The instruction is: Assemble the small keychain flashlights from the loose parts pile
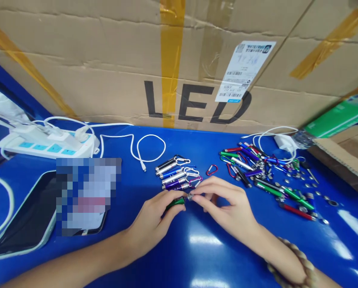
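My left hand [155,220] is closed around a small green keychain flashlight [175,202], held just above the blue table [197,248]. My right hand [224,206] pinches a small silver cap [190,197] against the flashlight's end. Right behind my fingers lies a neat row of finished flashlights [175,174] with silver and purple carabiner clips. A loose red carabiner [212,170] lies beside that row.
A scattered pile of flashlight bodies, clips and button cells [272,172] lies at the right. A phone [25,218] lies at the left, a white power strip [47,146] with cables behind it. A big cardboard box marked LED [197,60] walls the back; a smaller box [344,156] stands right.
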`<state>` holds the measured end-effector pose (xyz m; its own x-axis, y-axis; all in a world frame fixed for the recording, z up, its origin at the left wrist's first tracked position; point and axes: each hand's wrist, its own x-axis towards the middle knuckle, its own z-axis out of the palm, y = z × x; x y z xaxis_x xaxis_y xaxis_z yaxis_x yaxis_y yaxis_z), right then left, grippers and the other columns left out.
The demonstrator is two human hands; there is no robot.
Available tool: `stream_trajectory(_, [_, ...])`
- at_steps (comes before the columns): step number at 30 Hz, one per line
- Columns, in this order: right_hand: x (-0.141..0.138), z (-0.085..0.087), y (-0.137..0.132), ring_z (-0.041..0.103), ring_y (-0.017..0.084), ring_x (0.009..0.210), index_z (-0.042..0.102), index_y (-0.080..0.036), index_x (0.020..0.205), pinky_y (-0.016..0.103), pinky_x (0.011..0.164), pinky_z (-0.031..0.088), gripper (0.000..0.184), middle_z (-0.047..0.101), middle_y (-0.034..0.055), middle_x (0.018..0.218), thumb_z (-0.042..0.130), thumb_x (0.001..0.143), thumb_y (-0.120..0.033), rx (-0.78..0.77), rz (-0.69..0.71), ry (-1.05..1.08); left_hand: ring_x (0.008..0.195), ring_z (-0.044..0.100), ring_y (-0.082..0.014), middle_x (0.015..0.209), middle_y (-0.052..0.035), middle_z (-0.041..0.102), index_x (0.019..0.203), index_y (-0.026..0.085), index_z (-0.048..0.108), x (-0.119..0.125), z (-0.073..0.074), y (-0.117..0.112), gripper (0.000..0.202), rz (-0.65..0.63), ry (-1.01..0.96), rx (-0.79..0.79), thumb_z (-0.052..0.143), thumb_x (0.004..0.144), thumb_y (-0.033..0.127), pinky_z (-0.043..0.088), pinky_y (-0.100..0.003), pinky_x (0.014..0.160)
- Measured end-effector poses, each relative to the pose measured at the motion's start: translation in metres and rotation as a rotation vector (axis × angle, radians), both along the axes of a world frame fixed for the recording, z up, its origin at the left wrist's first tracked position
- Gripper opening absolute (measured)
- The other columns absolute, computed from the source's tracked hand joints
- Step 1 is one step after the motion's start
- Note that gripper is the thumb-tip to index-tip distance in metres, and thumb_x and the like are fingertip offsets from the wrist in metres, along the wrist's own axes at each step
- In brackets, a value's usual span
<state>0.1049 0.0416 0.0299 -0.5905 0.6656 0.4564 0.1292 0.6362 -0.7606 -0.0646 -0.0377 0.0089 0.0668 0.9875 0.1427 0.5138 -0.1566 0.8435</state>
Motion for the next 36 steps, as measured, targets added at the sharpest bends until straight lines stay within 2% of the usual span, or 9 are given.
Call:
stream_trajectory(8, [-0.002, -0.005, 0.002, 0.055, 0.004, 0.046, 0.063, -0.018, 0.083, 0.016, 0.042, 0.047, 0.007, 0.061, 0.0002, 0.077, 0.058, 0.082, -0.013, 0.058, -0.039, -0.042, 0.084, 0.059, -0.0164, 0.083, -0.0004, 0.066, 0.082, 0.02, 0.056, -0.01, 0.026, 0.003, 0.025, 0.323, 0.162, 0.167, 0.034, 0.093, 0.017, 0.042, -0.033, 0.088])
stream_trajectory(11, [-0.003, -0.007, 0.001, 0.054, 0.003, 0.045, 0.062, -0.018, 0.082, 0.015, 0.042, 0.047, 0.008, 0.06, -0.0007, 0.076, 0.058, 0.082, -0.012, 0.068, -0.029, -0.05, 0.08, 0.06, -0.0124, 0.084, 0.0022, 0.064, 0.087, 0.02, 0.054, -0.019, 0.047, 0.001, 0.025, 0.377, 0.213, 0.224, 0.031, 0.094, 0.015, 0.025, -0.039, 0.107])
stream_trajectory(15, [-0.006, -0.006, -0.001, 0.054, 0.004, 0.046, 0.062, -0.018, 0.08, 0.014, 0.041, 0.047, 0.007, 0.06, -0.001, 0.073, 0.058, 0.082, -0.012, 0.081, -0.003, -0.053, 0.062, 0.057, -0.0101, 0.064, 0.008, 0.054, 0.091, 0.022, 0.052, -0.033, 0.062, -0.007, 0.019, 0.494, 0.315, 0.276, 0.034, 0.092, 0.016, 0.012, -0.048, 0.111])
stream_trajectory(19, [-0.006, -0.005, -0.001, 0.053, 0.003, 0.045, 0.062, -0.018, 0.08, 0.015, 0.041, 0.046, 0.007, 0.061, -0.0012, 0.074, 0.058, 0.082, -0.012, 0.116, 0.001, -0.055, 0.062, 0.058, -0.0119, 0.064, 0.0067, 0.056, 0.093, 0.022, 0.053, -0.061, 0.049, -0.022, 0.02, 0.69, 0.363, 0.182, 0.033, 0.09, 0.02, 0.01, -0.054, 0.11])
stream_trajectory(24, [-0.006, -0.007, 0.0, 0.053, 0.003, 0.046, 0.062, -0.018, 0.081, 0.015, 0.042, 0.047, 0.007, 0.062, -0.0005, 0.077, 0.058, 0.082, -0.013, 0.145, 0.007, -0.064, 0.065, 0.06, -0.0168, 0.062, 0.0033, 0.055, 0.096, 0.02, 0.051, -0.103, 0.02, -0.046, 0.019, 0.89, 0.281, 0.069, 0.035, 0.091, 0.028, 0.043, -0.041, 0.089])
stream_trajectory(28, [-0.006, -0.009, 0.001, 0.054, 0.003, 0.047, 0.062, -0.019, 0.082, 0.015, 0.043, 0.047, 0.006, 0.061, -0.0006, 0.078, 0.058, 0.082, -0.013, 0.131, -0.003, -0.072, 0.073, 0.06, -0.0184, 0.061, 0.0025, 0.052, 0.096, 0.02, 0.051, -0.114, 0.015, -0.057, 0.018, 0.9, 0.19, 0.102, 0.037, 0.091, 0.03, 0.046, -0.032, 0.078])
stream_trajectory(31, [-0.006, -0.009, 0.0, 0.054, 0.003, 0.045, 0.061, -0.019, 0.08, 0.015, 0.043, 0.048, 0.005, 0.06, -0.0012, 0.076, 0.059, 0.082, -0.014, 0.113, -0.011, -0.072, 0.079, 0.059, -0.0187, 0.065, 0.0011, 0.053, 0.095, 0.02, 0.051, -0.097, 0.02, -0.055, 0.016, 0.891, 0.129, 0.246, 0.038, 0.092, 0.03, 0.045, -0.033, 0.081])
stream_trajectory(34, [-0.006, -0.01, 0.0, 0.055, 0.003, 0.045, 0.061, -0.019, 0.081, 0.016, 0.043, 0.049, 0.004, 0.061, -0.0006, 0.078, 0.059, 0.082, -0.016, 0.095, -0.007, -0.072, 0.073, 0.059, -0.0167, 0.072, 0.0002, 0.058, 0.097, 0.021, 0.049, -0.064, 0.028, -0.044, 0.014, 0.766, 0.071, 0.349, 0.036, 0.093, 0.026, 0.038, -0.042, 0.095])
stream_trajectory(36, [-0.005, -0.01, 0.0, 0.054, 0.004, 0.044, 0.062, -0.019, 0.08, 0.016, 0.042, 0.048, 0.004, 0.061, -0.0008, 0.077, 0.059, 0.082, -0.017, 0.09, -0.019, -0.076, 0.079, 0.062, -0.0165, 0.075, 0.0008, 0.06, 0.095, 0.022, 0.049, -0.041, 0.033, -0.035, 0.014, 0.579, 0.092, 0.35, 0.035, 0.093, 0.022, 0.022, -0.047, 0.108])
